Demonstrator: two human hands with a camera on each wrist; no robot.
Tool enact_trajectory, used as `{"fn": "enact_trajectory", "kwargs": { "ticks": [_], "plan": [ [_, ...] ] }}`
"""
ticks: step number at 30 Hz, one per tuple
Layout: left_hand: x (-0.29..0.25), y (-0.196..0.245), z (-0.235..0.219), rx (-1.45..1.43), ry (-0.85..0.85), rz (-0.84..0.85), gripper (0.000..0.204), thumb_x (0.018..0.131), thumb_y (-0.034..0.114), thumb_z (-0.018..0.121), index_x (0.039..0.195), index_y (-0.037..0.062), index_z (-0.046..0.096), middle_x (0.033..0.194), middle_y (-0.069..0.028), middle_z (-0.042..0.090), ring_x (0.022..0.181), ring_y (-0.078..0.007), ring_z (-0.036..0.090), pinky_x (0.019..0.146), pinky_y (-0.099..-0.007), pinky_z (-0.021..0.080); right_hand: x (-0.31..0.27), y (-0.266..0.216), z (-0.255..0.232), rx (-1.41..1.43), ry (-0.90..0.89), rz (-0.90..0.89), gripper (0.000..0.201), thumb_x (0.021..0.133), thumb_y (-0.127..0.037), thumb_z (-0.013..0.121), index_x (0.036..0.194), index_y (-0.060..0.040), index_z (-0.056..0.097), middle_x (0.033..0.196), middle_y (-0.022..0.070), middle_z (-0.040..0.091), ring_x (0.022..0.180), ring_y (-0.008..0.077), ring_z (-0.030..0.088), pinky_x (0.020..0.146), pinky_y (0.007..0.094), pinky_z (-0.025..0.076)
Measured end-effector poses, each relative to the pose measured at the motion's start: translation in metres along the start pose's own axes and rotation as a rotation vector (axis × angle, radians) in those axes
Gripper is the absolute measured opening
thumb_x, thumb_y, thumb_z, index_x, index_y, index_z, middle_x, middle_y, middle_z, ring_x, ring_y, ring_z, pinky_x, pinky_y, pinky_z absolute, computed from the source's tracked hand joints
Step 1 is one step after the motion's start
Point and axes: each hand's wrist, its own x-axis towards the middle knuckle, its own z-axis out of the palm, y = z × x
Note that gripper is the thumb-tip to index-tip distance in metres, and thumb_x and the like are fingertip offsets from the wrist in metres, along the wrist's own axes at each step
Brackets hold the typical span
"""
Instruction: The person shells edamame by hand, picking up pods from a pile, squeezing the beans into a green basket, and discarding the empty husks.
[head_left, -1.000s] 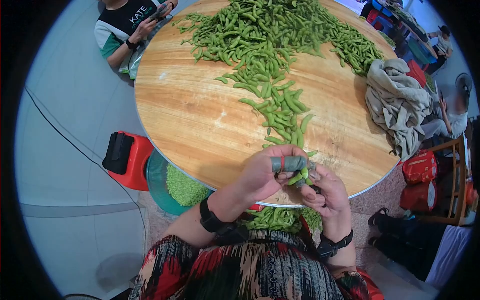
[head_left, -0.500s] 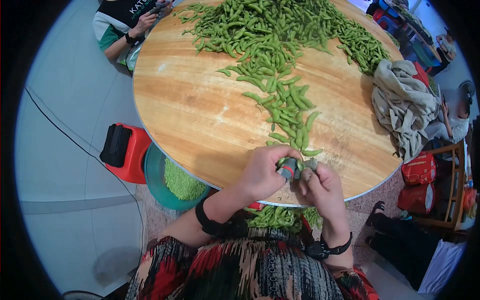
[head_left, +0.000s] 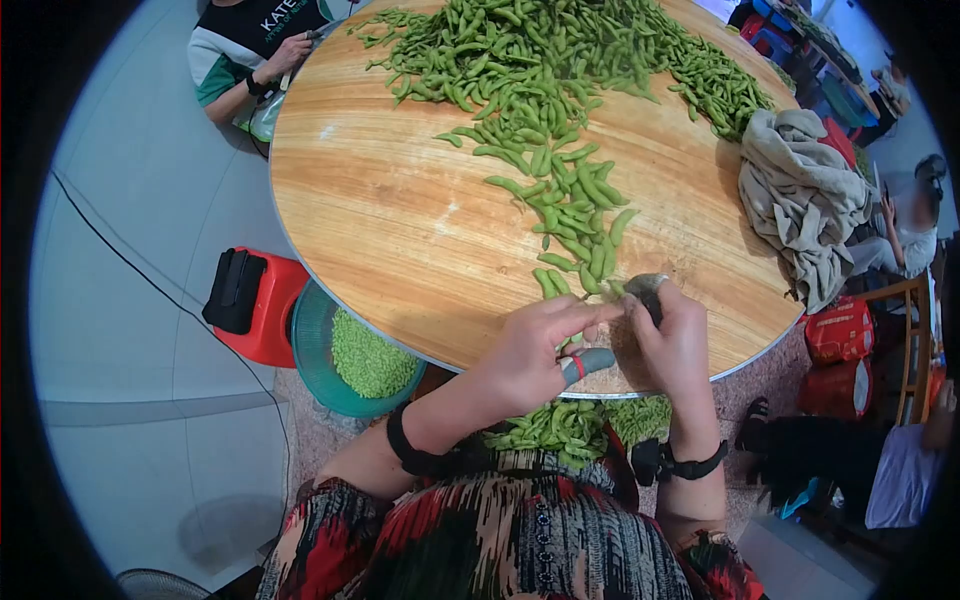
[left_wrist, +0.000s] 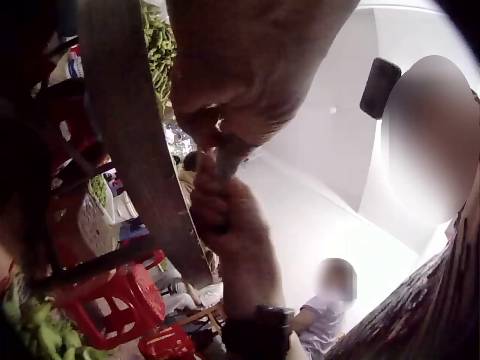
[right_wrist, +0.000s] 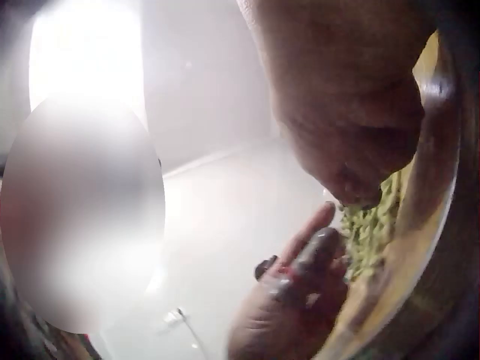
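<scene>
While most of the pods (head_left: 585, 205) are piled at the far side of the wooden table (head_left: 380, 230), a trail of them runs right up to the hands in the head view, all plump, curved and bright green with slightly bumpy skins. The left hand (head_left: 530, 345) has its banded thumb cover (head_left: 594, 362) standing apart from the forefinger, with bits of green showing between, though can't tell if it's gripping them. The right hand (head_left: 680, 335) has bent fingers at the trail's near end, and no telling if they're pinching a pod. Half a second ago both hands were bunched together over the covers; now the thumb sticks out and the right hand has shifted up toward the pods. Left wrist view: too dark to make out any grip. Right wrist view: blurry, pods just beyond the fingers.
</scene>
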Motion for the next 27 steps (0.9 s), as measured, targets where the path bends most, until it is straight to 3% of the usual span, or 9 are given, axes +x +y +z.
{"fn": "enact_trajectory", "kwargs": {
  "ticks": [1,2,4,8,11,13,23,25,27],
  "plan": [
    [0.000,0.004,0.002,0.074,0.124,0.007,0.030,0.077,0.010,0.068,0.106,0.0047,0.063,0.079,-0.0063,0.058,0.071,-0.0165,0.056,0.067,-0.0268,0.044,-0.002,0.000,0.000,0.347,-0.009,0.059,0.017,0.084,-0.016,0.060,0.090,-0.0003,0.055,0.057,0.0042,0.052,0.048,0.0149,0.050,0.045,0.0285,0.039],
    [0.000,0.007,0.003,0.075,0.128,0.002,0.030,0.077,0.010,0.068,0.106,0.0047,0.063,0.079,-0.0063,0.058,0.071,-0.0165,0.056,0.067,-0.0268,0.044,-0.007,-0.003,-0.002,0.350,-0.015,0.059,0.017,0.084,-0.016,0.060,0.090,-0.0003,0.055,0.057,0.0042,0.052,0.048,0.0149,0.050,0.045,0.0285,0.039],
    [0.000,0.011,0.003,0.100,0.099,-0.025,0.030,0.075,0.008,0.068,0.105,0.0051,0.063,0.078,-0.0081,0.059,0.075,-0.0179,0.057,0.068,-0.0284,0.045,-0.012,-0.021,-0.014,1.014,-0.296,0.554,0.017,0.088,-0.018,0.058,0.088,-0.0017,0.055,0.056,-0.0041,0.045,0.050,0.0038,0.040,0.043,0.0209,0.032],
    [0.005,-0.006,0.005,0.113,0.157,0.114,0.023,0.077,0.006,0.066,0.100,0.0031,0.064,0.082,-0.0087,0.061,0.079,-0.0165,0.058,0.072,-0.0284,0.045,-0.019,-0.018,-0.014,0.989,-0.317,0.500,0.018,0.090,-0.022,0.054,0.087,-0.0037,0.054,0.058,-0.0051,0.044,0.049,0.0025,0.036,0.043,0.0180,0.026],
    [0.007,-0.017,0.003,-0.247,0.216,-0.075,0.015,0.079,0.004,0.062,0.093,0.0008,0.065,0.085,-0.0065,0.062,0.082,-0.0136,0.058,0.075,-0.0270,0.044,-0.023,-0.018,-0.010,0.830,-0.135,0.408,0.022,0.094,-0.025,0.047,0.089,-0.0040,0.053,0.061,-0.0044,0.044,0.051,0.0036,0.035,0.044,0.0184,0.026],
    [0.008,-0.024,0.006,-0.497,0.196,-0.180,0.009,0.081,0.004,0.060,0.088,-0.0001,0.065,0.084,-0.0026,0.061,0.081,-0.0103,0.056,0.075,-0.0256,0.043,-0.026,-0.018,-0.009,1.074,-0.343,0.408,0.026,0.096,-0.028,0.041,0.090,-0.0048,0.052,0.062,-0.0036,0.044,0.050,0.0044,0.034,0.046,0.0187,0.026],
    [0.004,-0.024,0.009,-0.322,0.253,-0.198,0.003,0.080,0.003,0.061,0.080,0.0001,0.062,0.079,-0.0018,0.059,0.074,-0.0089,0.054,0.067,-0.0228,0.043,-0.024,-0.025,-0.007,1.113,-0.421,0.502,0.023,0.095,-0.017,0.040,0.081,-0.0030,0.052,0.059,-0.0027,0.044,0.048,0.0040,0.034,0.043,0.0187,0.028],
    [0.004,-0.026,0.013,-0.228,0.334,-0.055,0.004,0.079,0.004,0.063,0.081,0.0006,0.062,0.082,-0.0032,0.061,0.071,-0.0088,0.054,0.064,-0.0222,0.043,-0.025,-0.027,-0.005,1.106,-0.409,0.520,0.022,0.095,-0.016,0.040,0.082,-0.0031,0.052,0.059,-0.0029,0.044,0.048,0.0036,0.034,0.043,0.0182,0.027],
    [0.002,-0.024,0.013,-0.363,0.276,-0.111,0.005,0.080,0.005,0.063,0.083,0.0009,0.062,0.084,-0.0040,0.062,0.072,-0.0087,0.055,0.064,-0.0221,0.043,-0.026,-0.027,-0.003,1.098,-0.398,0.538,0.021,0.095,-0.015,0.041,0.082,-0.0032,0.052,0.059,-0.0031,0.044,0.047,0.0032,0.033,0.042,0.0177,0.026]
  ]
}}
